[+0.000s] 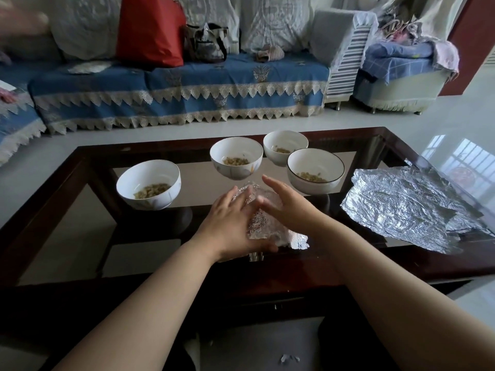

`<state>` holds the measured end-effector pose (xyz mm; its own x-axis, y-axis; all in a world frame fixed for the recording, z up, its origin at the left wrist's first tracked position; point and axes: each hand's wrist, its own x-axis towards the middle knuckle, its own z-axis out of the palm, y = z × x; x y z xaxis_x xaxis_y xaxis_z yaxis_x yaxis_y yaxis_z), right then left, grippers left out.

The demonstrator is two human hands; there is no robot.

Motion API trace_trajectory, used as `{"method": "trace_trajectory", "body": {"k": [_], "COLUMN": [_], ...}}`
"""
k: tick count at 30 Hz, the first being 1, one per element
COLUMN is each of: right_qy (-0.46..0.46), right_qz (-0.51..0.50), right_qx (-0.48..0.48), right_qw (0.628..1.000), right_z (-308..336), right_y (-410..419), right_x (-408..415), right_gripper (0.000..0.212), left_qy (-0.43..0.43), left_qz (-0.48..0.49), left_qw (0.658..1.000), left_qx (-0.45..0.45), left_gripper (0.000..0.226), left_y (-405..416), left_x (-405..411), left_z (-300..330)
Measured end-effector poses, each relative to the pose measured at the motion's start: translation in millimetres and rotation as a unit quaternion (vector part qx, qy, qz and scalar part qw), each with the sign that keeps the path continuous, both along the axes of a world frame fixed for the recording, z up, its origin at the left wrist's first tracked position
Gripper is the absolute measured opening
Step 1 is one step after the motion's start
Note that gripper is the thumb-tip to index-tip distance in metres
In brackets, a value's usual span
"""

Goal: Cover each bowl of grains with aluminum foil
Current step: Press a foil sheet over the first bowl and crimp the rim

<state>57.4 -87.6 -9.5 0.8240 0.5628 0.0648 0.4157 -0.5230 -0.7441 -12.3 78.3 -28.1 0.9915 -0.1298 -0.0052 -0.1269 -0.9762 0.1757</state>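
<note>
Both hands are laid on a foil-wrapped bowl at the near middle of the glass table. The left hand is pressed flat against the foil's left side, fingers straight and close together, the thumb tucked under the near edge. The right hand is set against the right side, fingers extended and slightly spread, the fingertips blurred. The crinkled foil is seen between the two hands, and a loose corner is left sticking out at the near right.

Four uncovered white bowls, each holding a little grain, are ranged behind the hands: the left bowl well apart from the others, the middle bowl directly beyond the hands, the far bowl just behind it to the right, and the dark-rimmed bowl just beside the right hand. A stack of creased foil sheets is spread on the table's right end.

A sofa draped in blue cloth with lace trim is seen beyond the table, a red bag propped on it.
</note>
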Motion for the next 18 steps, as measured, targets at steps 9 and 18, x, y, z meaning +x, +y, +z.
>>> {"method": "trace_trajectory", "body": {"k": [9,18], "right_qy": [0.031,0.041], "right_qz": [0.059,0.064], "right_qx": [-0.213,-0.093], "right_qw": [0.975,0.993], "right_z": [-12,-3], "right_y": [-44,-49], "right_x": [7,2], "right_gripper": [0.138,0.12], "left_qy": [0.03,0.055], "left_qz": [0.002,0.029], "left_qw": [1.0,0.998], "left_qx": [0.011,0.003], "left_gripper": [0.133,0.125], "left_y": [-1,-12], "left_x": [2,-2], "left_z": [6,11]}}
